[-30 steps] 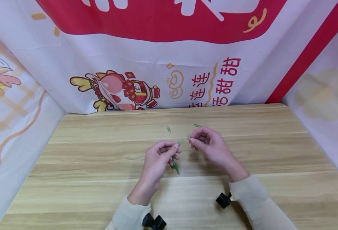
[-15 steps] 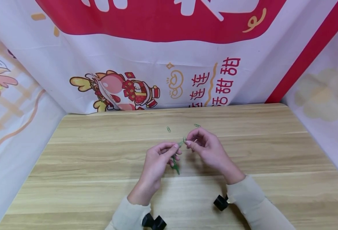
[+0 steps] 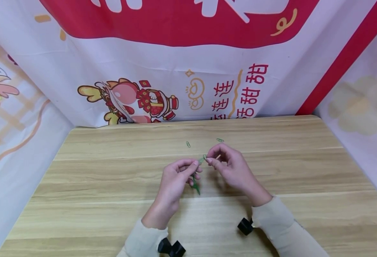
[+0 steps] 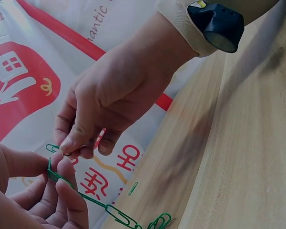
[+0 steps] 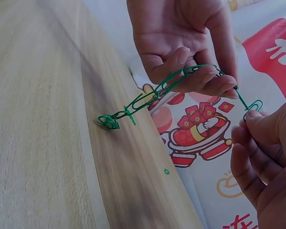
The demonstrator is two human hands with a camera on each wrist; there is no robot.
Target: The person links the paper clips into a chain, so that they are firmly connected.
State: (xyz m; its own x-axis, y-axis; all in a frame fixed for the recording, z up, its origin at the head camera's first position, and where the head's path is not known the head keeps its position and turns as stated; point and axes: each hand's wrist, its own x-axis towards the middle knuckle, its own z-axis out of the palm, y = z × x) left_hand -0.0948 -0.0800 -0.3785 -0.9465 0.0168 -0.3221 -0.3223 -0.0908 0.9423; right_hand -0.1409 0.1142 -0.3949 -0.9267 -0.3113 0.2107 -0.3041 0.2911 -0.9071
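Observation:
My left hand (image 3: 175,182) pinches the upper end of a chain of green paper clips (image 5: 157,91) between thumb and forefinger. The chain passes over the fingers and hangs down, its lower end bunched near the tabletop in the right wrist view. A single green paper clip (image 4: 52,148) is pinched between thumb and forefinger of my right hand (image 3: 231,166). In the right wrist view this clip touches the chain's end clip; whether they are hooked together I cannot tell. Behind the hands, two loose green paper clips lie on the table, a left one (image 3: 188,144) and a right one (image 3: 220,140).
The wood-grain table (image 3: 95,185) ends at a printed white and red cloth backdrop (image 3: 166,59). More cloth hangs along the left and right sides. A black wrist camera (image 3: 246,226) is strapped at the right sleeve, another black wrist camera (image 3: 171,247) at the left.
My right hand has moved left and slightly down, bringing its paper clip from apart to the chain's end. The left hand has stayed nearly still. Both loose clips lie where they were.

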